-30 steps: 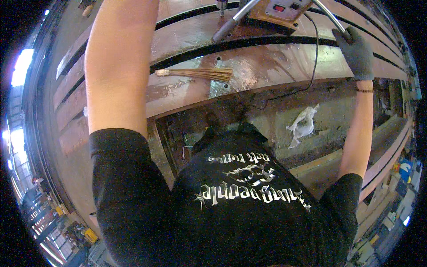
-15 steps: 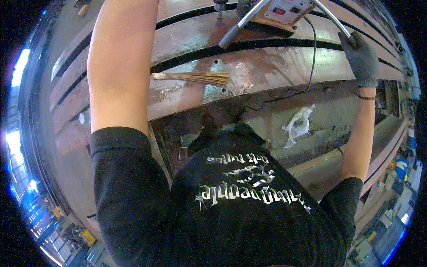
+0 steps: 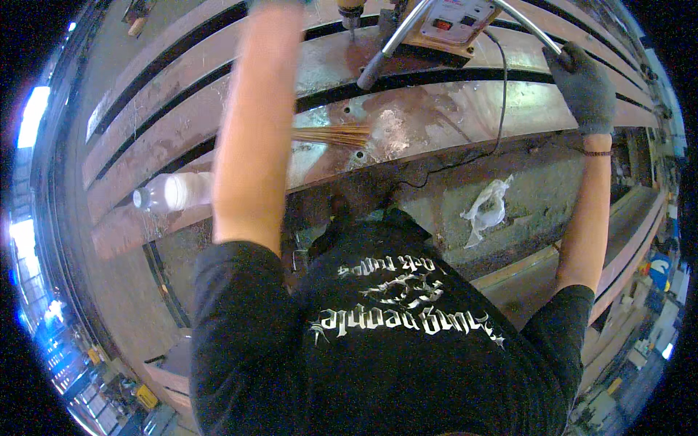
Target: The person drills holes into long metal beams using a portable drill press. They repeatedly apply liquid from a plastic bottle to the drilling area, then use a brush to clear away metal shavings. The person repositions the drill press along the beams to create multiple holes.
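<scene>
A magnetic drill (image 3: 451, 23) with a control panel stands on the slotted steel table at the top of the view. Its chuck and bit (image 3: 352, 20) point down at the metal to the left. My right hand (image 3: 585, 93), in a dark grey glove, is closed around the end of one bar of the drill's feed handle (image 3: 531, 30). Another bar (image 3: 374, 67) ends in a black grip, with no hand on it. My left forearm is blurred and reaches past the top edge; only a sliver of my left hand (image 3: 282, 2) shows, fingers hidden.
A bundle of thin sticks (image 3: 338, 135) lies on the table, partly behind my left forearm. A white bottle (image 3: 185, 190) and a clear bottle (image 3: 147, 199) lie to the left. A black cable (image 3: 502, 102) hangs over the table edge near a crumpled plastic bag (image 3: 487, 209).
My left forearm has swung to the right, uncovering the bottles at left and covering the tied end of the stick bundle. My right hand stays on the handle.
</scene>
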The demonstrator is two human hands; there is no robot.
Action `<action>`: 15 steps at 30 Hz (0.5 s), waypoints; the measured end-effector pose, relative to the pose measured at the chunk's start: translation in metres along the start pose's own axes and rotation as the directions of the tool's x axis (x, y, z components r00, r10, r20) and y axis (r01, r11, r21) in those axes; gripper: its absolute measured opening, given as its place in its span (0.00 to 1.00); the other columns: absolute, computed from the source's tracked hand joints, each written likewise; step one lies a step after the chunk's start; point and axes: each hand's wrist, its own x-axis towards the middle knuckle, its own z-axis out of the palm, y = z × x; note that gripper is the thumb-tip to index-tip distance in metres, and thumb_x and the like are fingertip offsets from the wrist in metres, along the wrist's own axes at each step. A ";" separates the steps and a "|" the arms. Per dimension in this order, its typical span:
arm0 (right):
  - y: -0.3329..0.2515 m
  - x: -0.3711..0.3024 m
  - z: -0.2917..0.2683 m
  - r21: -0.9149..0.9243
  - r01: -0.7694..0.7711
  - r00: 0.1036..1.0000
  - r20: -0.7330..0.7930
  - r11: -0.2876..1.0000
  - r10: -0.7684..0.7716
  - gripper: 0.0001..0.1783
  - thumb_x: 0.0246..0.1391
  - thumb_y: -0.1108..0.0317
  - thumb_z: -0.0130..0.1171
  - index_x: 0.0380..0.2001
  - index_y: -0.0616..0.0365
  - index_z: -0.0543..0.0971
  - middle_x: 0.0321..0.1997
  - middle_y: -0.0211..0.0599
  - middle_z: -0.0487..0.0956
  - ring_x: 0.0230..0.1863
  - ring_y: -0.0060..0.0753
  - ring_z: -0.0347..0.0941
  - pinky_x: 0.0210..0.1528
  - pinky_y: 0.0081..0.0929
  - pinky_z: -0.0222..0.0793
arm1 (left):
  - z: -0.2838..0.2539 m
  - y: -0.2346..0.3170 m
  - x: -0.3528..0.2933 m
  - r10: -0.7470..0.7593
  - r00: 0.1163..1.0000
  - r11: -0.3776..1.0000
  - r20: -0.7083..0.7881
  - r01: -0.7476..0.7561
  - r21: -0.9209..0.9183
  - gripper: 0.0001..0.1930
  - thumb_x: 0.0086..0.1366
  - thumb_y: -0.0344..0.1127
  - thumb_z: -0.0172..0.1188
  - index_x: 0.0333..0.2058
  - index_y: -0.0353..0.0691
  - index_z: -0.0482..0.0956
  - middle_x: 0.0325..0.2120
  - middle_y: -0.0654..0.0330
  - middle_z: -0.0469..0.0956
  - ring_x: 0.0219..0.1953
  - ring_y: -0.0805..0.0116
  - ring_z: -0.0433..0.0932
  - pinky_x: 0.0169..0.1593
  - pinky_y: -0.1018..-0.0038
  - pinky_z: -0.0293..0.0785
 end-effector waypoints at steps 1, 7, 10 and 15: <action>0.005 -0.010 -0.003 -0.051 -0.044 0.999 -0.001 0.998 0.044 0.27 0.60 0.40 0.61 0.46 0.52 0.84 0.38 0.48 0.86 0.41 0.56 0.83 0.42 0.43 0.78 | 0.015 0.005 -0.039 -0.024 0.999 0.974 -0.024 0.018 -0.227 0.23 0.74 0.49 0.57 0.53 0.32 0.78 0.47 0.47 0.83 0.50 0.55 0.82 0.54 0.61 0.75; -0.005 0.003 -0.008 -0.032 0.060 0.998 -0.016 0.998 -0.061 0.25 0.60 0.42 0.63 0.42 0.53 0.84 0.33 0.47 0.85 0.37 0.56 0.83 0.37 0.44 0.77 | 0.058 0.046 -0.206 -0.319 0.698 0.830 0.641 0.532 -0.166 0.37 0.63 0.53 0.66 0.63 0.35 0.67 0.48 0.42 0.82 0.51 0.44 0.82 0.54 0.57 0.77; 0.005 0.001 -0.004 0.039 0.104 0.990 -0.101 0.994 -0.100 0.23 0.60 0.44 0.64 0.38 0.54 0.84 0.32 0.46 0.85 0.35 0.57 0.82 0.35 0.45 0.76 | 0.128 0.053 -0.248 -0.375 0.579 0.866 0.724 0.498 0.051 0.56 0.57 0.57 0.70 0.71 0.28 0.49 0.56 0.35 0.76 0.58 0.41 0.77 0.62 0.57 0.74; 0.000 0.007 -0.008 -0.041 0.147 0.977 -0.151 0.988 -0.151 0.22 0.60 0.44 0.64 0.34 0.55 0.84 0.29 0.46 0.84 0.33 0.57 0.81 0.33 0.45 0.74 | 0.184 0.042 -0.265 -0.368 0.469 0.886 0.803 0.439 0.150 0.68 0.56 0.59 0.69 0.72 0.21 0.30 0.62 0.28 0.68 0.62 0.37 0.74 0.65 0.59 0.73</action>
